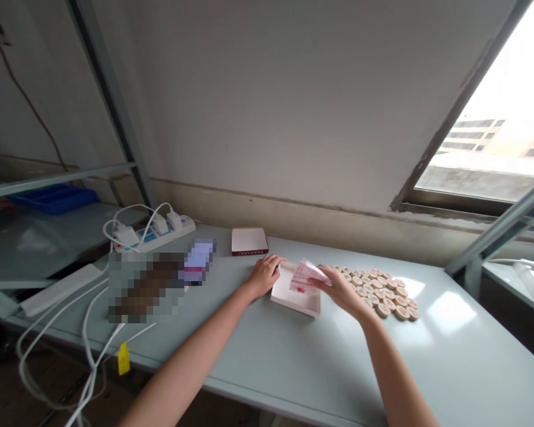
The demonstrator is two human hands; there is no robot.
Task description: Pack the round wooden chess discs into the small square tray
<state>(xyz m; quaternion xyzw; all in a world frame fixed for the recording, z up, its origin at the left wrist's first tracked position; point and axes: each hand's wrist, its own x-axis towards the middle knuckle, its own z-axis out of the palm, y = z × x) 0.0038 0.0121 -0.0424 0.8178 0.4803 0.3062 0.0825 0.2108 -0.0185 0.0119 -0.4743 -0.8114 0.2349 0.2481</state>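
Note:
An open white box tray [293,300] lies on the grey table in the middle. At its left edge rests my left hand [264,274], its fingers bent over the rim. My right hand [338,286] pinches a folded, thin sheet with a red-and-white pattern [309,276] above the tray. Right of the tray, several round wooden pieces with markings [378,290] lie flat in a loose cluster, partly behind my right hand. A shallow box lid [250,241] with a white inside and dark red side sits behind my left hand, near the wall.
A power strip [160,234] with white plugs stands at the back left, its cables [89,332] hanging over the front edge. A pixelated phone [199,261] lies nearby. Metal frame bars flank the table; a blue tray [53,198] is far left.

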